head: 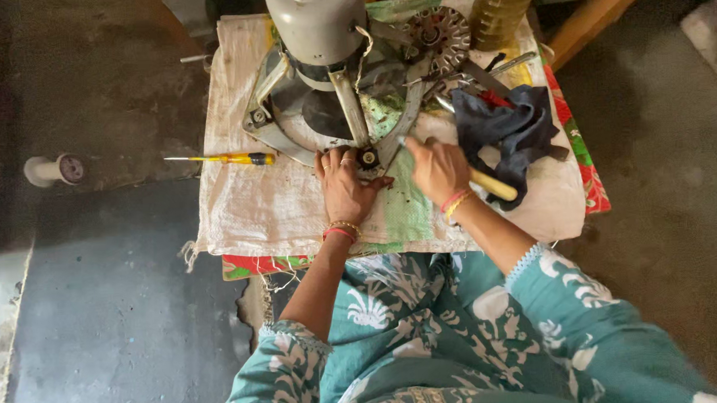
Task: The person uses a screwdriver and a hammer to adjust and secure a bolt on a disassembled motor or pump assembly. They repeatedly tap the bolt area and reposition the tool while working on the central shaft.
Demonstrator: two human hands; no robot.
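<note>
Both hands work at the near foot of a grey metal frame (335, 91) on the sack-covered counter (239, 198). Left hand (344, 186) presses fingers on its bolt (367, 157); right hand (438, 168) grips a wooden-handled tool (493, 185). Blue rag (511, 129) and yellow screwdriver (230, 159) lie alongside.

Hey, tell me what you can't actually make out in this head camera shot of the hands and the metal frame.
- Head view: working end of the wooden-handled tool, hidden by the right hand.
- Part under the left hand, covered by its fingers.
- Top of the grey motor housing, cut off by the upper edge.
- Tools beneath the dark cloth, mostly covered.
</note>
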